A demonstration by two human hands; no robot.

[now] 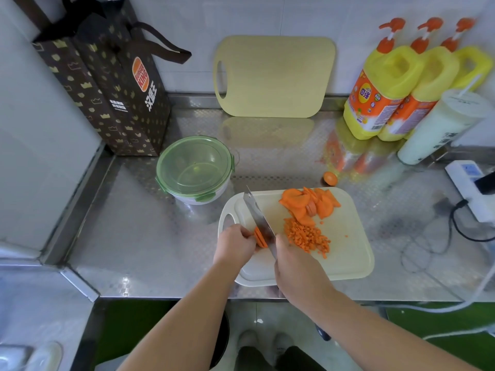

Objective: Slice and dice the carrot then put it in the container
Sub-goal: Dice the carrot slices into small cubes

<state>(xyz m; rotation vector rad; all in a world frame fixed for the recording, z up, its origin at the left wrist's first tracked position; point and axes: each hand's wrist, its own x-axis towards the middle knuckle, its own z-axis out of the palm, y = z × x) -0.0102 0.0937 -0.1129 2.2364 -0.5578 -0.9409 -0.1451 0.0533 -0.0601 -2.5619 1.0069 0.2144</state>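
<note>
Left hand (235, 243) pinches stacked carrot slices (260, 236) on the cutting board (345, 253). Right hand (297, 266) grips the knife (258, 216), blade against them, left of the diced pile (306, 236).

Counter (139, 236): embossed, glossy sheet metal. Cutting board (348, 236): matt cream plastic. Knife blade (258, 215): polished steel. Container (194, 170): translucent green plastic lid. Bag (107, 89): printed brown paper. 3 detergent bottles (388, 84): glossy yellow plastic.

Items sitting on the dimpled stainless-steel counter (134, 236)
Brown crown-printed paper bag (107, 84) is standing back left; pale yellow plastic board (278, 76) is leaning on the white wall; three yellow pump-top detergent bottles (388, 92), a milky lidded cup (439, 129) and a white power strip (466, 180) are sitting right.
</note>
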